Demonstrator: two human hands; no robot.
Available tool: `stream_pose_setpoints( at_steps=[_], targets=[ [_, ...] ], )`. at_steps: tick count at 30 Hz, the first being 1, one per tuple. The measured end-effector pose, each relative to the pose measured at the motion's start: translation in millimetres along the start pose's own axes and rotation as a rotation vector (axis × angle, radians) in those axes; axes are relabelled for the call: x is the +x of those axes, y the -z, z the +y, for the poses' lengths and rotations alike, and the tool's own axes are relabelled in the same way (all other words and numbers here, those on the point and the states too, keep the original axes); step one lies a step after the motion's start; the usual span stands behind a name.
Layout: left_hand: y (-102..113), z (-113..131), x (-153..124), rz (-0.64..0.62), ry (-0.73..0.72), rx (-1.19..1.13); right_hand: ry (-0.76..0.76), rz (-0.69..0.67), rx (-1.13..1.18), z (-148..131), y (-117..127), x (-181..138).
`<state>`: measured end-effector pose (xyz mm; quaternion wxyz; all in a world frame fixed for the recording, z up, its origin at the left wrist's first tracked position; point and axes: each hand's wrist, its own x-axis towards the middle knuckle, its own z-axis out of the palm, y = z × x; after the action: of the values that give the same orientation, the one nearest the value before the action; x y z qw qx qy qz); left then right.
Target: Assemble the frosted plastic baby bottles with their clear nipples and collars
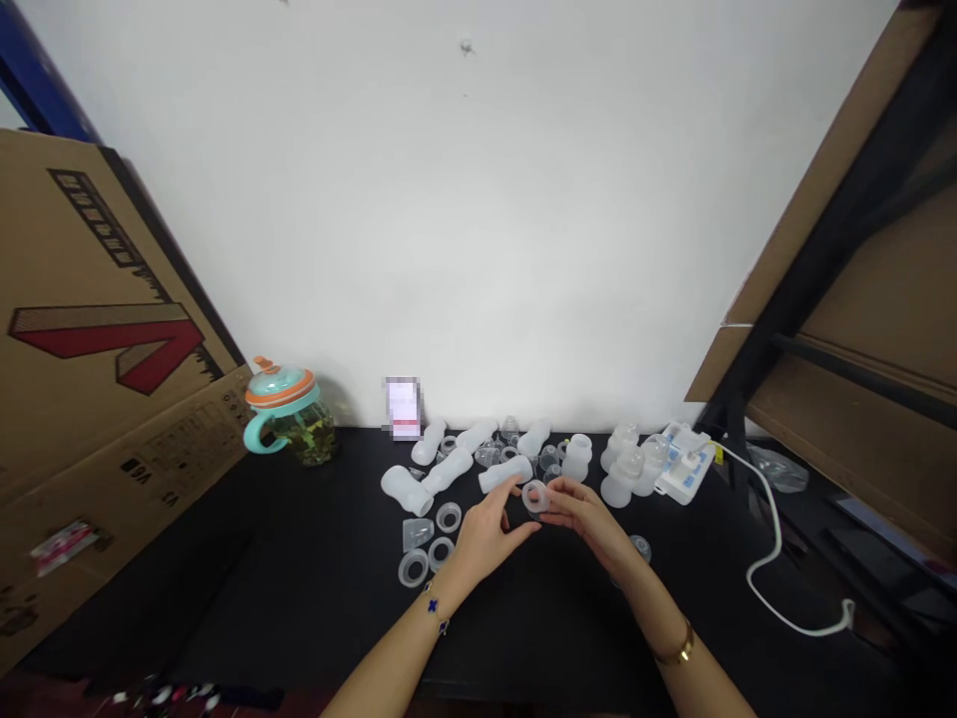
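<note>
A clear ring (535, 497) is grasped by right hand (579, 511), left hand (484, 531) spread-fingered, capped bottles (629, 466) grouped at two o'clock, uncapped bottles (450, 472) at ten.

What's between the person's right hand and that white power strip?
In the head view, a cluster of clear-capped baby bottles stands between the right hand and the power strip.

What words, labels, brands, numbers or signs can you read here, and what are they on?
"V6", probably: cardboard box
"V3", probably: same box
Too small or blurred to read: the box's other print, pink sticker, power strip labels, lit screen
None legible: held clear ring
</note>
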<state>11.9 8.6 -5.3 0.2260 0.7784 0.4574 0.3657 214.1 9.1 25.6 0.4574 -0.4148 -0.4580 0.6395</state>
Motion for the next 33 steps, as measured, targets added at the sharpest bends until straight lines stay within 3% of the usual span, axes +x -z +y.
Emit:
stream_pose_setpoints(
  at_steps=[6, 16, 26, 33],
  targets=[
    [-2.0, 0.1, -0.4, 0.085, -0.048, -0.054, -0.162, -0.151, 0.281, 10.6, -12.8, 0.2],
    [-7.4, -3.7, -2.2, 0.119, -0.087, -0.034, -0.231, -0.176, 0.457, 29.6, -22.3, 5.6],
    [-8.3, -5.8, -0.6, 0.092, 0.004, -0.124, -0.235, -0.162, 0.509, 36.6, -21.0, 8.5],
    [-7.5, -3.3, -0.7, 0.105, 0.033, -0.137, -0.17, -0.129, 0.364, 29.6, -23.1, 3.9]
  ],
)
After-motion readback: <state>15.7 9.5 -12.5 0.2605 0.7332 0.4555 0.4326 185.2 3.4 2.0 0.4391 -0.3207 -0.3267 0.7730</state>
